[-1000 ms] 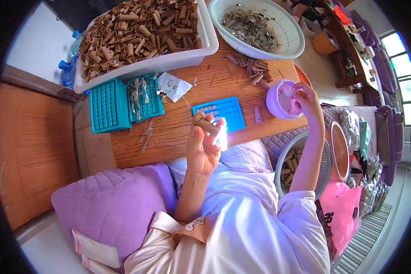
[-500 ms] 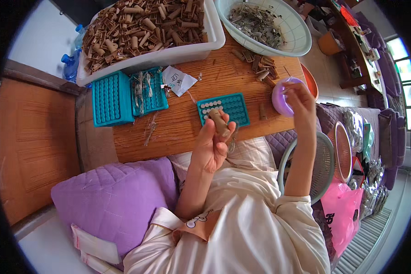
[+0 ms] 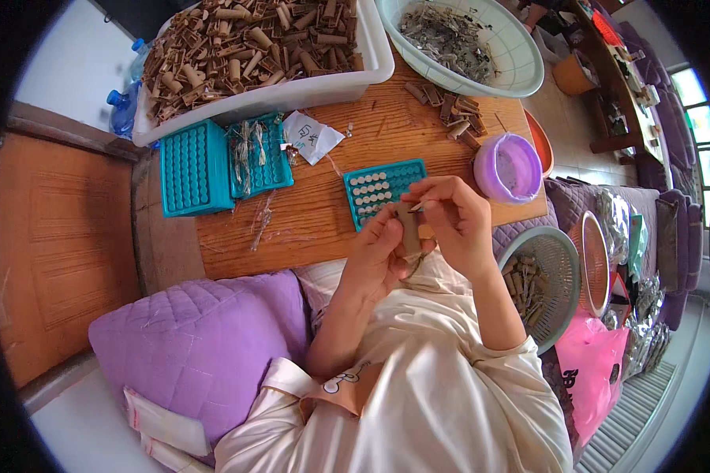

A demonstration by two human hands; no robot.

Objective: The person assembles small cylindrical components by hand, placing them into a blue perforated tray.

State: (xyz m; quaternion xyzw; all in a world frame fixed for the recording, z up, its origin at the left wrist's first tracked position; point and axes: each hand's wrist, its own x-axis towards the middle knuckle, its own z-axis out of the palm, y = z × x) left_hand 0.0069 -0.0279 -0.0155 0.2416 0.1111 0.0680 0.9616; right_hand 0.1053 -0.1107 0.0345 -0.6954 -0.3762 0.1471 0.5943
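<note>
In front of my lap, my left hand is closed around a brown tube-shaped piece, held nearly upright. My right hand meets it, thumb and fingers pinched at the piece's upper end over a small thin item too little to name. Thin wire seems to hang below the brown piece. Just beyond my hands lies a teal tray of round wells, several filled with white discs; my fingers hide its near right part. A purple bowl with small bits inside stands right of my right hand.
A white bin of brown pieces stands at the back left, with stacked teal trays before it. A pale green basin holds metal parts. Loose brown pieces lie nearby. A grey-green basket sits right of my right forearm.
My right hand has come from the purple bowl leftward to the brown piece, a small item pinched in its fingers. My left hand has shifted slightly right and turned the piece more upright.
</note>
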